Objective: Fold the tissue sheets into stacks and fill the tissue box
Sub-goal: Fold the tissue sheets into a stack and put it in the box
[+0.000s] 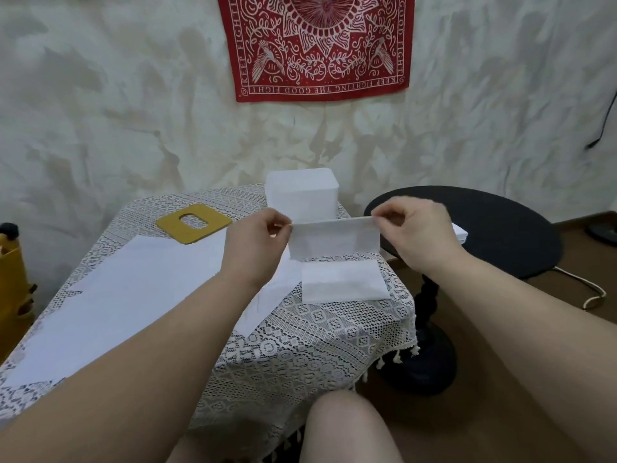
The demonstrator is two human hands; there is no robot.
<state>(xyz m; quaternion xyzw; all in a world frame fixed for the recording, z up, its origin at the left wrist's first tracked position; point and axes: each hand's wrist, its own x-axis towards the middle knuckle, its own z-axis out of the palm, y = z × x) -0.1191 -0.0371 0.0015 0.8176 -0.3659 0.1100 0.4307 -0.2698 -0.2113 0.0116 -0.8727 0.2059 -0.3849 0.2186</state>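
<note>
A folded white tissue sheet point(334, 240) hangs in the air above the table's right side. My left hand point(257, 240) pinches its upper left corner and my right hand point(414, 228) pinches its upper right corner. Under it a folded tissue stack point(345, 285) lies on the lace cloth. Behind the held sheet stands the white tissue box point(302, 192), open at the top. Its yellow lid point(193, 223) with an oval slot lies flat to the left. A long unfolded tissue sheet point(133, 295) stretches across the table towards the near left.
The table has a white lace tablecloth point(300, 342) with tassels at its right edge. A round black side table point(494, 228) stands on the right with a few white sheets point(460, 232) on it. A yellow object point(13, 275) is at the far left. My knee point(347, 429) is below.
</note>
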